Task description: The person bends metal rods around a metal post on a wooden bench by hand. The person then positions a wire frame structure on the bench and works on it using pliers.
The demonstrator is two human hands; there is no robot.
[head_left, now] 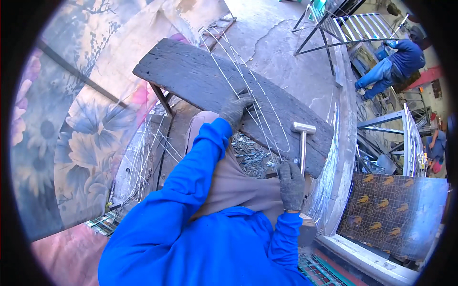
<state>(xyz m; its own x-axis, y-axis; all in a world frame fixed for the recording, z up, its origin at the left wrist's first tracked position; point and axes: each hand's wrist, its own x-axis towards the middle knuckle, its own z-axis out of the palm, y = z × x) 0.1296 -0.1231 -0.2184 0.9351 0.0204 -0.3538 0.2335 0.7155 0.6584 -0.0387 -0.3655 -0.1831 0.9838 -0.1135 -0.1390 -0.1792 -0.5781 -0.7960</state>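
My left hand (235, 111), in a grey glove, is closed on a bundle of thin metal wires (248, 90) lying along a dark, weathered wooden plank (191, 71). My right hand (291, 185), also gloved, grips the near ends of the same wires at the plank's front edge. A metal hammer (303, 138) lies on the plank just beyond my right hand, head pointing away. My blue sleeves and tan trousers fill the lower middle.
Short wire pieces (250, 155) are heaped under the plank by my knee. Bent wire bundles (143, 157) lie at left, a wire mesh panel (391, 214) at right. Another person in blue (396, 66) bends over near metal frames (353, 28) on the concrete floor.
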